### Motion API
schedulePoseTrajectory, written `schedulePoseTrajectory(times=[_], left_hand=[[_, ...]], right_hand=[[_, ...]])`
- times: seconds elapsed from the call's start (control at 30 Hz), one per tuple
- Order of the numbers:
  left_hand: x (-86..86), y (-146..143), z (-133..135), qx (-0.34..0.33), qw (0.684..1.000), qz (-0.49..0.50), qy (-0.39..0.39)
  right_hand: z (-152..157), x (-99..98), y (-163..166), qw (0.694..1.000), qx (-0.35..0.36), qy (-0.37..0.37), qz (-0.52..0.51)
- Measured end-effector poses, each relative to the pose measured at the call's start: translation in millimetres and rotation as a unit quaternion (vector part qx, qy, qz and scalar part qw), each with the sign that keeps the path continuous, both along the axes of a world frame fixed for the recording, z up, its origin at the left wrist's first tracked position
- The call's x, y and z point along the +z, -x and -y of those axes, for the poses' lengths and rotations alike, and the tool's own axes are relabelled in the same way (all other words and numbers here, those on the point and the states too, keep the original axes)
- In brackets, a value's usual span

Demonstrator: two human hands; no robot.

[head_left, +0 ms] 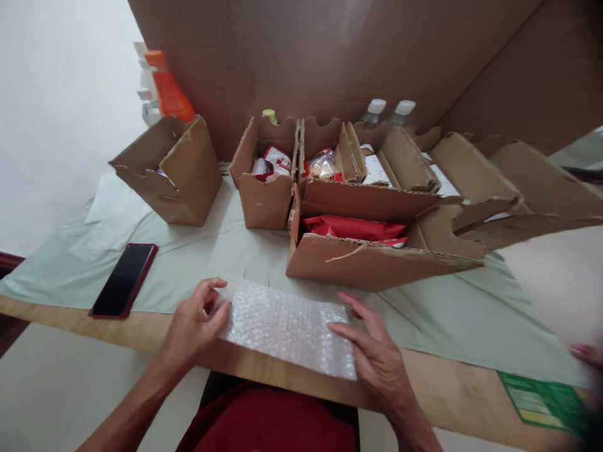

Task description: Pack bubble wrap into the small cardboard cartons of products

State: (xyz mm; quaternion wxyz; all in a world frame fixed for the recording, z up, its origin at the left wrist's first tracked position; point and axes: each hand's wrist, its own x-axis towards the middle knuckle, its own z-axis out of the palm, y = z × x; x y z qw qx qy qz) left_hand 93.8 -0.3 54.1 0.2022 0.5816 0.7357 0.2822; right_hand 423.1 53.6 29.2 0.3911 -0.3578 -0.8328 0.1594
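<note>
A flat, folded piece of clear bubble wrap (287, 323) lies across the table's front edge, right before my body. At its left end my left hand (198, 320) pinches the edge between thumb and curled fingers. My right hand (372, 342) grips the opposite end, thumb on top and index finger stretched along the far side. Whether anything lies inside the wrap cannot be made out. Just beyond it stands a long, low cardboard box (377, 267) with a red packet (355, 227) in it.
Behind are several open cardboard bins (266, 201) with packets. An orange bottle (169, 91) rises behind the left box (193, 176). A phone (125, 279) lies left, by clear plastic sheeting (110, 216). A green printed packet (541, 398) lies front right, near another person's fingers (588, 353).
</note>
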Motion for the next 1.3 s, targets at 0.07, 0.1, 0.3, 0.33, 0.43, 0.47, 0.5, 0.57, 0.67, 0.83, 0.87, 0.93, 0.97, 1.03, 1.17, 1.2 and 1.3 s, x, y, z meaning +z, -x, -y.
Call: schedulePoseTrajectory(times=[0.07, 0.1, 0.3, 0.33, 0.43, 0.47, 0.5, 0.57, 0.67, 0.83, 0.87, 0.93, 0.97, 1.03, 1.17, 1.2, 1.3], left_hand=[[-8.4, -19, 1, -0.054, 0.998, 0.011, 0.004], [-14.0, -24, 1, -0.074, 0.997, -0.003, -0.001], [-18.4, -26, 0, -0.107, 0.976, -0.112, -0.154], [-13.3, -31, -1, -0.133, 0.969, -0.113, -0.173], [-2.6, -62, -9, -0.217, 0.951, -0.094, -0.197], [-2.5, -74, -13, -0.243, 0.948, -0.096, -0.182], [-4.2, -84, -17, -0.263, 0.947, -0.107, -0.152], [-10.9, -98, -25, -0.283, 0.945, -0.147, -0.074], [-20.4, -101, -32, -0.285, 0.940, -0.186, 0.010], [-20.3, -95, -32, -0.293, 0.935, -0.195, 0.044], [-18.8, -94, -32, -0.300, 0.933, -0.194, 0.045], [-15.4, -91, -29, -0.320, 0.929, -0.185, 0.035], [-13.8, -88, -27, -0.324, 0.929, -0.179, 0.021], [-11.6, -79, -22, -0.303, 0.937, -0.174, -0.021], [-14.0, -66, -12, -0.171, 0.958, -0.221, -0.060], [-16.0, -67, -11, -0.152, 0.960, -0.230, -0.047], [-22.5, -78, -13, -0.138, 0.968, -0.210, -0.021]], right_hand=[[-3, -7.1, -34, 0.998, -0.036, 0.000, 0.050], [-3, -11.5, -52, 0.994, -0.058, -0.006, 0.089], [18, -10.5, -106, 0.960, -0.220, -0.044, 0.171], [22, -4.5, -97, 0.961, -0.225, -0.048, 0.152], [27, 12.1, -35, 0.980, -0.160, -0.043, 0.107], [27, 14.5, -11, 0.987, -0.119, -0.025, 0.108], [26, 14.5, 11, 0.989, -0.083, -0.002, 0.122], [22, 7.1, 35, 0.986, -0.027, 0.034, 0.159], [20, -14.6, 6, 0.979, -0.034, 0.021, 0.198], [28, -17.7, -112, 0.935, -0.277, -0.065, 0.214], [28, -11.0, -122, 0.929, -0.299, -0.068, 0.207], [23, 2.0, -122, 0.940, -0.279, -0.061, 0.189], [18, 6.1, -115, 0.950, -0.249, -0.057, 0.182], [5, 6.9, -94, 0.963, -0.191, -0.041, 0.186], [-18, -12.7, -68, 0.957, -0.185, -0.002, 0.225], [-20, -17.5, -67, 0.954, -0.190, 0.003, 0.230], [-20, -21.2, -69, 0.956, -0.193, 0.008, 0.221]])
